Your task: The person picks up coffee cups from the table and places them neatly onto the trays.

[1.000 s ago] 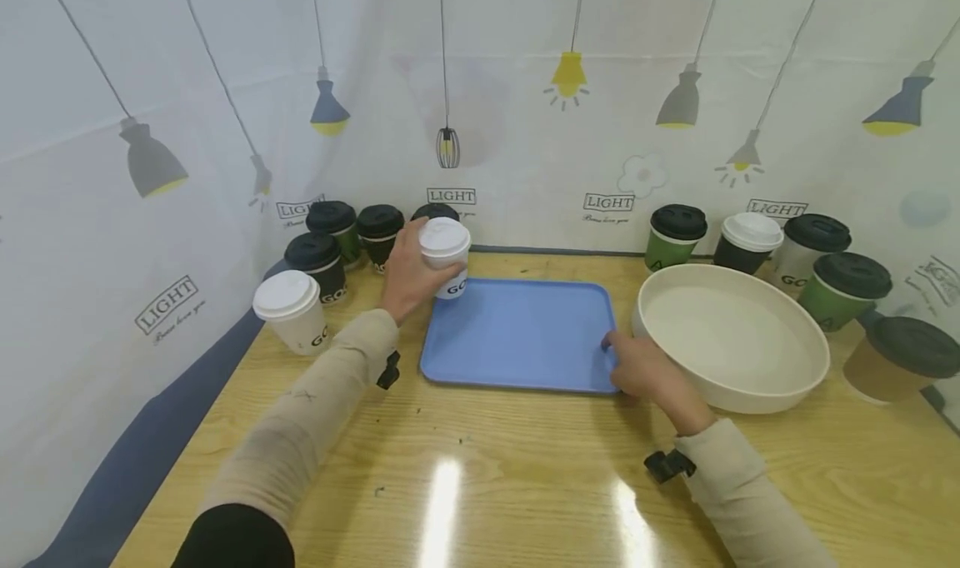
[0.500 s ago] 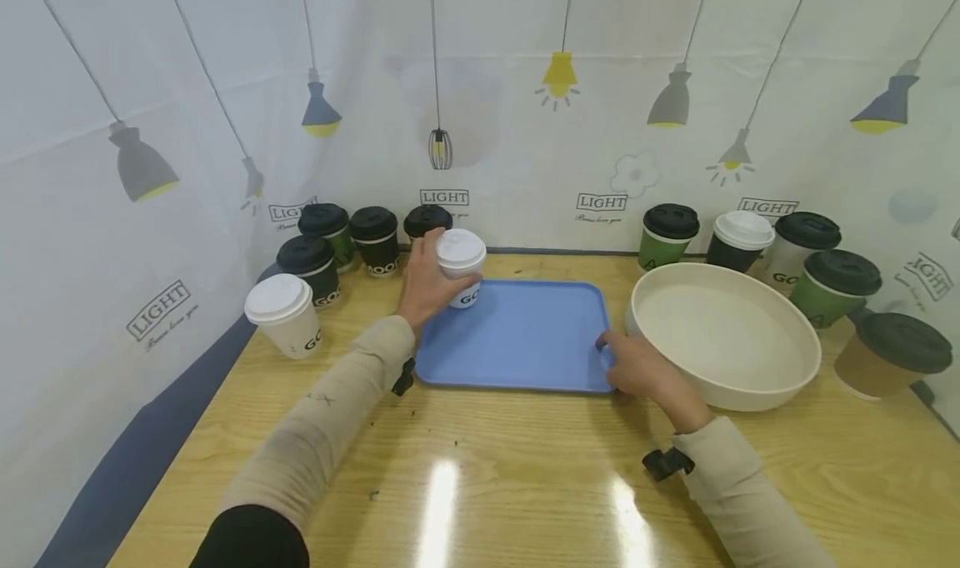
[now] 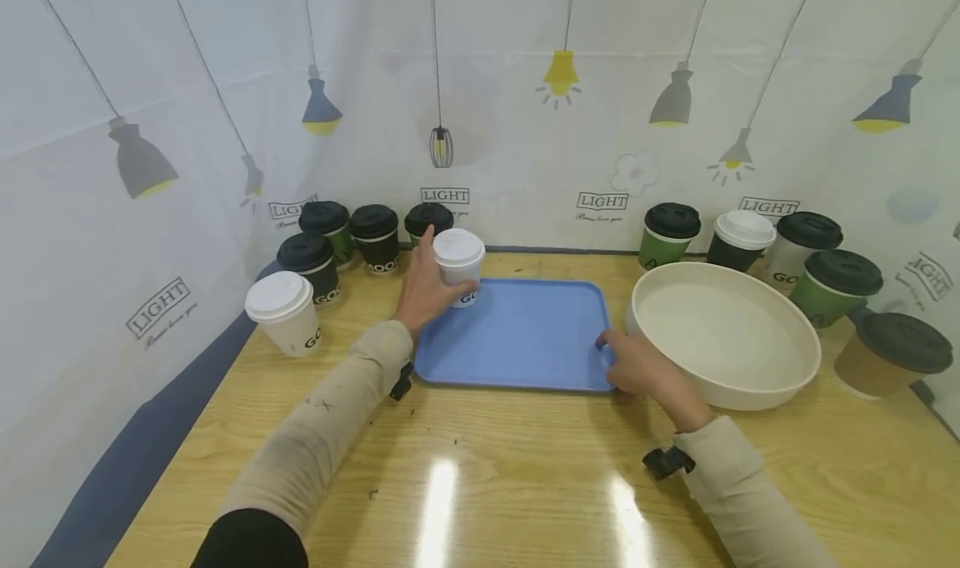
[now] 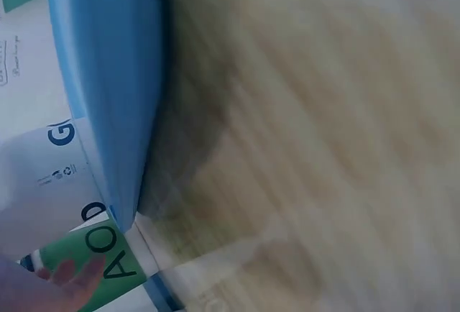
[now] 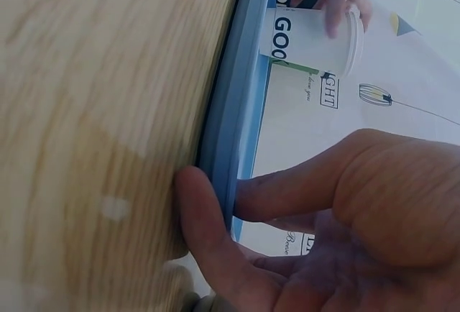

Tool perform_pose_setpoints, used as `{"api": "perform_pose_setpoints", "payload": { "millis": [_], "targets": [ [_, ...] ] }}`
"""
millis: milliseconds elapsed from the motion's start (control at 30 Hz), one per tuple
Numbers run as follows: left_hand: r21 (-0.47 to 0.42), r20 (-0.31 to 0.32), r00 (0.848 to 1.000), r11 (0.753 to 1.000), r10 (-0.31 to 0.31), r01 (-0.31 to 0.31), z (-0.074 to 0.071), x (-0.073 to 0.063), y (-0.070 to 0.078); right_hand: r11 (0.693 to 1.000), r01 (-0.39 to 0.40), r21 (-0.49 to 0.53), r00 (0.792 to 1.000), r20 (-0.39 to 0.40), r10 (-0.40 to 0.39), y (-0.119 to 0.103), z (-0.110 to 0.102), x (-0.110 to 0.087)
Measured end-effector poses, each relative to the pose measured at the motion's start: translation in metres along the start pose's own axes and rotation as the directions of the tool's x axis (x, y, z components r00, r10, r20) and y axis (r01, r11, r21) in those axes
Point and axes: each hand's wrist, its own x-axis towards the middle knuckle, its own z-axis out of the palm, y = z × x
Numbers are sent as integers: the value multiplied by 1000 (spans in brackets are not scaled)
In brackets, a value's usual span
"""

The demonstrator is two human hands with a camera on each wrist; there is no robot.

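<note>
My left hand [image 3: 426,289] holds a white paper cup [image 3: 459,250] with a white lid, upright at the back left of a blue tray [image 3: 528,335]. Its thumb crosses the front of the cup and its fingers lie along the far side. The right wrist view shows the cup's base right at the tray. My right hand [image 3: 643,366] pinches the tray's right edge near the front corner. In the right wrist view, one digit [image 5: 198,204] is under the rim and another over it. The left wrist view shows the tray's side and part of the cup [image 4: 43,175].
Lidded paper cups stand at the back left, among them a white one [image 3: 285,311] and a black one [image 3: 375,239]. A round cream dish [image 3: 726,335] sits right of the tray. Several more cups, including a brown one [image 3: 888,356], stand behind and beside it.
The left hand has moved the white cup to the right and slightly toward the front, over the tray's back left corner. The right hand stays on the tray's edge.
</note>
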Motion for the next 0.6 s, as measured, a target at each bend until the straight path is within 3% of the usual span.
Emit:
{"api": "perform_pose_setpoints", "payload": {
  "millis": [133, 267, 333, 367, 467, 533, 567, 600],
  "targets": [
    [30, 11, 999, 998, 46, -47, -13, -12, 0, 1000, 9, -12, 1000, -2, -9, 3, 1, 1],
    [152, -48, 985, 976, 168, -159, -42, -31, 1, 1000, 12, -5, 1000, 1, -12, 4, 2, 1],
    [219, -126, 959, 950, 254, -223, -63, -41, 1, 1000, 14, -4, 1000, 5, -14, 4, 2, 1],
    [245, -177, 939, 937, 295, -248, -74, -46, 1, 1000, 12, 1, 1000, 8, -12, 3, 2, 2],
    [335, -322, 864, 900, 387, -279, -109, -58, -2, 1000, 9, 5, 1000, 20, -9, 2, 1, 3],
    [377, -404, 829, 896, 387, -234, -131, -66, -8, 1000, 1, 4, 1000, 26, -1, 2, 1, 3],
    [381, -440, 820, 903, 365, -198, -142, -70, -13, 1000, -1, 8, 1000, 28, 1, 2, 1, 3],
    [372, -463, 822, 914, 332, -160, -152, -74, -19, 1000, 2, 9, 1000, 29, -2, 2, 1, 3]
  ]
}}
